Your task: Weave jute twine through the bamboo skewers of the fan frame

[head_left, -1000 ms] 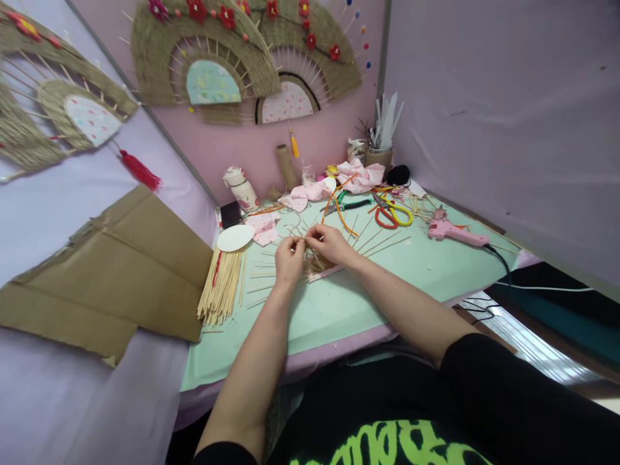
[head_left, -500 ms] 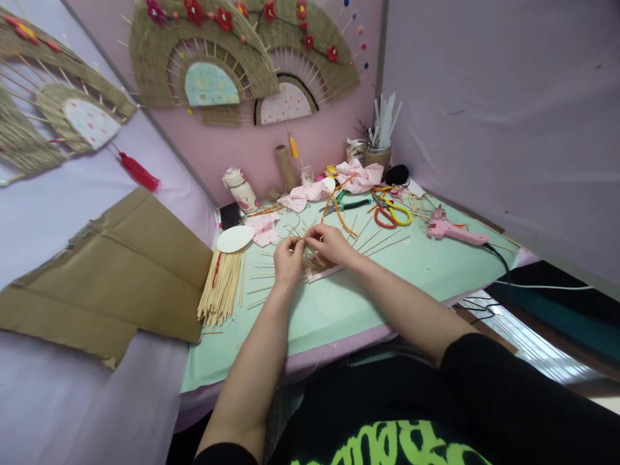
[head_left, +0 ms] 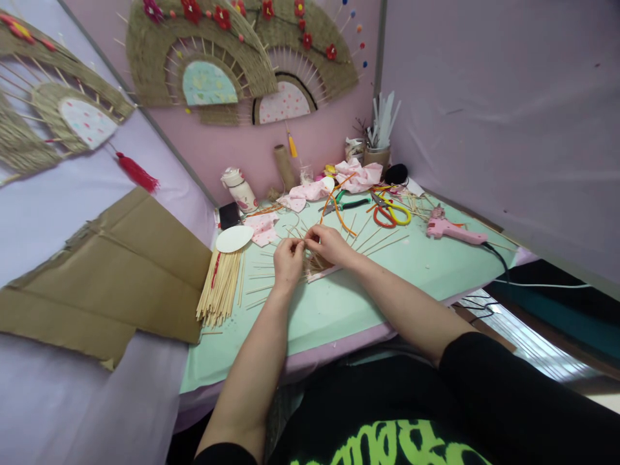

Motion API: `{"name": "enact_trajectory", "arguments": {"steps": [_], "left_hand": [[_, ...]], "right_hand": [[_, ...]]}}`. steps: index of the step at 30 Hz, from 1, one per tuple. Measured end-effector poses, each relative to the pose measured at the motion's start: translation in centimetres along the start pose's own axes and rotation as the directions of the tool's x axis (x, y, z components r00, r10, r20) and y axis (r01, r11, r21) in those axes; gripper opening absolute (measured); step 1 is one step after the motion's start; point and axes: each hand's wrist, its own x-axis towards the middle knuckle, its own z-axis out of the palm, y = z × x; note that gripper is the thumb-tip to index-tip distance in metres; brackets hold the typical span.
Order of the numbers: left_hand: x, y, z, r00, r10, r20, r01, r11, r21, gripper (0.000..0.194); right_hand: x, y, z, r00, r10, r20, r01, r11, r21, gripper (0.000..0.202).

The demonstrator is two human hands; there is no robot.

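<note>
Your left hand (head_left: 288, 263) and right hand (head_left: 328, 246) meet over the stick fan (head_left: 317, 263); whether they grasp it, I can't tell. At their two o'clock lie scissors (head_left: 381, 201).

- We cannot make out what the fingers (head_left: 316, 233) of the left hand (head_left: 288, 259) and right hand (head_left: 334, 245) hold.
- The right hand covers part of the stick frame (head_left: 317, 263) from us.
- We lose the tops of two wall fans (head_left: 148, 68) past the upper edge, another fan (head_left: 53, 58) past the left.
- We see shirt lettering (head_left: 411, 440) cut by the lower edge.
</note>
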Motion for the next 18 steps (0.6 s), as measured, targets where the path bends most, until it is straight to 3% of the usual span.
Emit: {"name": "enact_trajectory", "arguments": {"steps": [12,18], "left_hand": [[0.3,-0.06,-0.07,0.995,-0.089,-0.042,0.086,0.994,-0.069,0.009],[0.27,-0.11,0.06,0.999,-0.044,-0.03,0.042,0.996,-0.081,0.009]], "right_hand": [[0.21,0.49,0.4,0.992,0.103,-0.069,-0.098,0.992,0.079,0.007],[0.11,-0.25,0.22,0.993,0.11,-0.036,-0.103,0.983,0.154,0.009]]}}
